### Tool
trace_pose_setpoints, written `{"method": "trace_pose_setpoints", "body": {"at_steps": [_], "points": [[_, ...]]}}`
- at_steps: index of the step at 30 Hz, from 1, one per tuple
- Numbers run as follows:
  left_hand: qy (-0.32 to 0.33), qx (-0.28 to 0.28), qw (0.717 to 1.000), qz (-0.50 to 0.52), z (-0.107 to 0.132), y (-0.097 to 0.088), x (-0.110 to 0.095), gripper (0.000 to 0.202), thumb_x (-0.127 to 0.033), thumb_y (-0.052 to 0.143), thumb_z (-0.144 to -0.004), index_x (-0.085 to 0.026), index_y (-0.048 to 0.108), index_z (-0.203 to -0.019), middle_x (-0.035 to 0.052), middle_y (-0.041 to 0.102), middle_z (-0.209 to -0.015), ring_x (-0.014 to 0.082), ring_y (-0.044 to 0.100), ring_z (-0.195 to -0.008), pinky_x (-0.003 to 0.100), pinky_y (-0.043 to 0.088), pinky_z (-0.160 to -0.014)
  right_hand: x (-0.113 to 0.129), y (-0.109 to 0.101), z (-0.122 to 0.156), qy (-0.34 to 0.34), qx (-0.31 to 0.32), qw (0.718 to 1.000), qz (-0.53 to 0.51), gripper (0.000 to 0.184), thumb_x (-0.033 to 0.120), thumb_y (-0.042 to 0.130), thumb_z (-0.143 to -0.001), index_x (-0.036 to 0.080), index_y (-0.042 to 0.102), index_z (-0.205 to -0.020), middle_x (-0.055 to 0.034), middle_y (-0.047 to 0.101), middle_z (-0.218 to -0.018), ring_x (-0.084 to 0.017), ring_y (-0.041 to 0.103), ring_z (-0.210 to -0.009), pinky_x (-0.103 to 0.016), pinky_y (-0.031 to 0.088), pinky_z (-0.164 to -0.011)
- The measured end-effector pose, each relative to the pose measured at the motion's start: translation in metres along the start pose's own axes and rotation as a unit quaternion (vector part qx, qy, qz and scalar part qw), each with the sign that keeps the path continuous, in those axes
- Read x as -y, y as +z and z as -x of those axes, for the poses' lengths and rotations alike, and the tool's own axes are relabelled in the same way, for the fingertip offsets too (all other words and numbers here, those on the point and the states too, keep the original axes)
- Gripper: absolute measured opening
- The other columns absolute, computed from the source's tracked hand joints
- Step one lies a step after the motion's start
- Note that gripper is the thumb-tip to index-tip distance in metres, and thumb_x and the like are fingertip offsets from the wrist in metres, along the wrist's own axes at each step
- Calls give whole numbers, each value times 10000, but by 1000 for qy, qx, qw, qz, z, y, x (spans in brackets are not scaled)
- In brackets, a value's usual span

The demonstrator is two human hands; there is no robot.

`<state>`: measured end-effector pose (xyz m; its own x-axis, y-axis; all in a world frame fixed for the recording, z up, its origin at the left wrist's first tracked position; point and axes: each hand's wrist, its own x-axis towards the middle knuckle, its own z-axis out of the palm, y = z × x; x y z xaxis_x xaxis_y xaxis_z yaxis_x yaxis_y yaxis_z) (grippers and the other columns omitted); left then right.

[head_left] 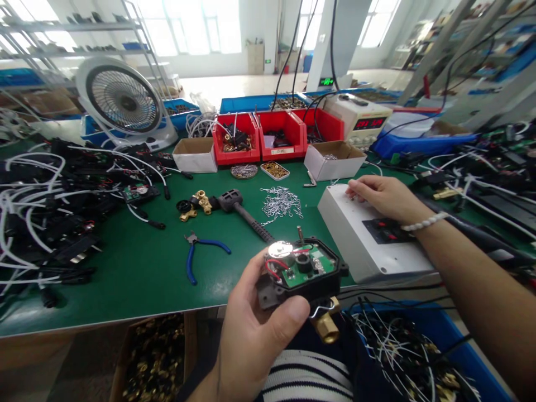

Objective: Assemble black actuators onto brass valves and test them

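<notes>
The left hand (251,329) gripped an open black housing (304,273) just off the near edge of the green table (138,273), over the person's lap. Its fingers curled around the left end and the thumb pressed on the near wall. The housing lay face up, its long axis running left to right and slightly tilted away. It showed a green circuit board (312,267), a silver disc (280,249) and red wires, and a brass fitting (325,325) pointed down and toward the person from beneath it. Any printing on the board was too small to read.

The right hand (383,195) rested on the far end of a white box (360,234) near the table's right edge. Its fingers were loosely bent and pressed flat on the lid, grasping nothing. A bead bracelet (422,223) circled the wrist.

Toward the far right corner, a cream instrument (358,114) showed a red digit display, blurred beyond reading. A red bin (278,134) along the far edge carried a pale label, also illegible.

Blue-handled pliers (201,251) lay near the middle of the table, with a black-handled tool (245,209) and brass parts (196,204) beyond them. A scatter of wire clips (281,202) lay between the tool and the box. A white fan (123,103) stood at the far left.
</notes>
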<state>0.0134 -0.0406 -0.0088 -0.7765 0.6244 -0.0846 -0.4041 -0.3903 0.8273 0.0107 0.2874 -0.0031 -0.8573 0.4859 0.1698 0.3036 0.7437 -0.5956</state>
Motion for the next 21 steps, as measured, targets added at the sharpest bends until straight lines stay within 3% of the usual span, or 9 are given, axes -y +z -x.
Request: {"method": "trace_pose_setpoints", "body": {"at_steps": [13, 21], "points": [[13, -45, 999, -15, 5, 9, -2, 489, -210, 857, -688, -243, 682, -1144, 14, 756, -1085, 214, 725, -949, 254, 573, -850, 6, -1, 2, 10, 18, 1000, -6, 606, 772, 519, -780, 179, 636, -733, -92, 681, -760, -190, 547, -668, -330, 433, -687], [-30, -77, 997, 4, 7, 15, -4, 585, -154, 896, -616, -264, 677, -1147, 12, 759, -1074, 201, 733, -907, 255, 578, -841, 6, -2, 2, 12, 16, 1000, -5, 613, 786, 522, -761, 185, 642, -727, -89, 686, -759, -202, 548, -676, -346, 430, -705]]}}
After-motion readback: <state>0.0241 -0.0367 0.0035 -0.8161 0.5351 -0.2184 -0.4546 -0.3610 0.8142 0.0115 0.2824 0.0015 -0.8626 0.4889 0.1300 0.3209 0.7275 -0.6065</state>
